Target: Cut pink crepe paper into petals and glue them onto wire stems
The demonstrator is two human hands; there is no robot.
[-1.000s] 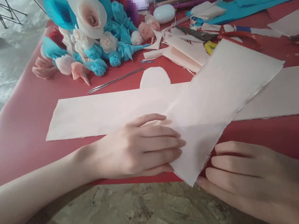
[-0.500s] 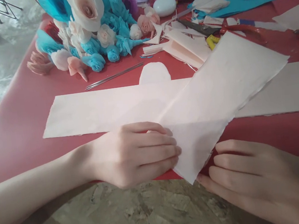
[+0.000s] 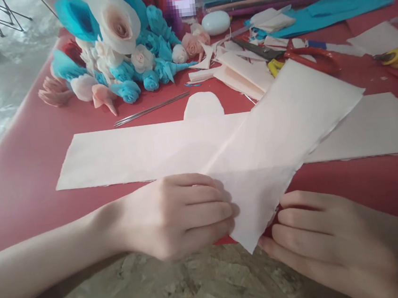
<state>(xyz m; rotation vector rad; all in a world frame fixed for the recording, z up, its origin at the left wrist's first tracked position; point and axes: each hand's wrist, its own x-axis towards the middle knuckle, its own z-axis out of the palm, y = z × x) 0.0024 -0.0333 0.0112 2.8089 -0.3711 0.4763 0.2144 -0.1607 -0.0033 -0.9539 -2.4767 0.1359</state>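
My left hand (image 3: 188,214) curls with its fingers together at the lower left edge of a slanted pale strip (image 3: 275,131); the thumb is hidden, so I cannot tell whether I pinch the paper or only steady it. My right hand (image 3: 322,235) sits at that strip's lower right edge, fingers bent, a fingertip near the low tip; its grip I cannot tell either. The strip leans toward two o'clock, its tip reaching seven o'clock, past the table's near edge in this view. If my hands pull unevenly, I judge the thin paper could crease or tear there.

Beneath it, a long pale strip (image 3: 124,154) runs from nine to three o'clock; a drag on the upper one could skew it. At eleven o'clock, a rounded white piece (image 3: 203,106) peeks past its far edge and could be nudged along.

Farther out, the slanted strip's top corner overlaps the red-handled scissors (image 3: 312,59) at one o'clock, so a careless swing might snag it. Thin wires (image 3: 152,109) lie at ten o'clock, paper flowers (image 3: 120,29) beyond them on the red table (image 3: 24,143).
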